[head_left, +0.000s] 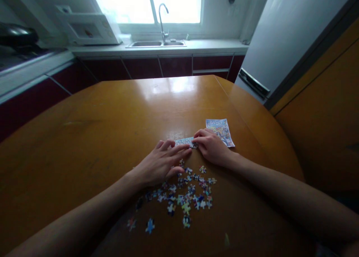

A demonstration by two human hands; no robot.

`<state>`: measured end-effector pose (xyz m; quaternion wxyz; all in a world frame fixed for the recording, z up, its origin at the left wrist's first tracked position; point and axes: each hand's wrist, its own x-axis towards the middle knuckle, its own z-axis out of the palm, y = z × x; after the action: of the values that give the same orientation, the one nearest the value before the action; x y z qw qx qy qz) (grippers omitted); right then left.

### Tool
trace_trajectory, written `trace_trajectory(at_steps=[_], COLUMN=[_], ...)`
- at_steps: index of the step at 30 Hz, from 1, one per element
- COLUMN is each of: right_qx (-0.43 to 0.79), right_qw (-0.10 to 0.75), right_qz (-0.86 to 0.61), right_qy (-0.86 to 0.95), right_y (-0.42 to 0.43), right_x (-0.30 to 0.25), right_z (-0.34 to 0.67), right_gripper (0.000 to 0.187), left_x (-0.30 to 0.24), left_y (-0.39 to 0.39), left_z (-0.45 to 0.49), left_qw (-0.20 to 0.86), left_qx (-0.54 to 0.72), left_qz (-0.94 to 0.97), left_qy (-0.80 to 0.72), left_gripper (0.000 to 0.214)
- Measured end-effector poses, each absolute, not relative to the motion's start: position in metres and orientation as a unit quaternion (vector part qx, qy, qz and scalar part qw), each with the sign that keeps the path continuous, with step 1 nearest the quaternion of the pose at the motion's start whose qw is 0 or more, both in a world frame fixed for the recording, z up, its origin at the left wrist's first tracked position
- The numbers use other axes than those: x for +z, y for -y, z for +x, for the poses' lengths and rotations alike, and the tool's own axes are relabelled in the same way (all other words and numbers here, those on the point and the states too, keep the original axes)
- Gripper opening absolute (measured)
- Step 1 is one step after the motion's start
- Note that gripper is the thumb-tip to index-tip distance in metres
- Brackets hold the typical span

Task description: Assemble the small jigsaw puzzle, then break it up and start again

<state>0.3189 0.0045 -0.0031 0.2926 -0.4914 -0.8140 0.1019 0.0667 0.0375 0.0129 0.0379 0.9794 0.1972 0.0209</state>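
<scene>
On the wooden table lies a joined strip of jigsaw puzzle (183,141), pale blue and white. My left hand (164,162) lies with its fingers stretched toward the strip's near edge, palm down. At the strip's right end, my right hand (211,146) has thumb and fingers pinched together on a puzzle piece (194,145), partly hidden by the fingers. Loose jigsaw pieces (186,207) are scattered below both hands, some close under the left palm. A printed picture sheet (221,131) with a colourful scene lies just beyond the right hand, which overlaps its lower left corner.
The round-ended table (84,137) reaches toward a counter with a sink (147,43) and a tap (162,21) under a window. A microwave (89,28) stands at the back left. A fridge (288,36) rises at the right.
</scene>
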Motion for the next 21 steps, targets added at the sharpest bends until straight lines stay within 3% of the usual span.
trace_trajectory(at_steps=[21], right_qx=[0.108], right_qw=[0.297], right_qz=[-0.495], right_qy=[0.809], right_y=[-0.0036], right_x=[-0.0009], right_z=[0.3186], right_gripper=[0.024], left_x=[0.0114], left_y=[-0.0373], left_z=[0.0688], left_qw=[0.065], left_qx=[0.051], left_qz=[0.978], left_qy=[-0.192], left_gripper=[0.059])
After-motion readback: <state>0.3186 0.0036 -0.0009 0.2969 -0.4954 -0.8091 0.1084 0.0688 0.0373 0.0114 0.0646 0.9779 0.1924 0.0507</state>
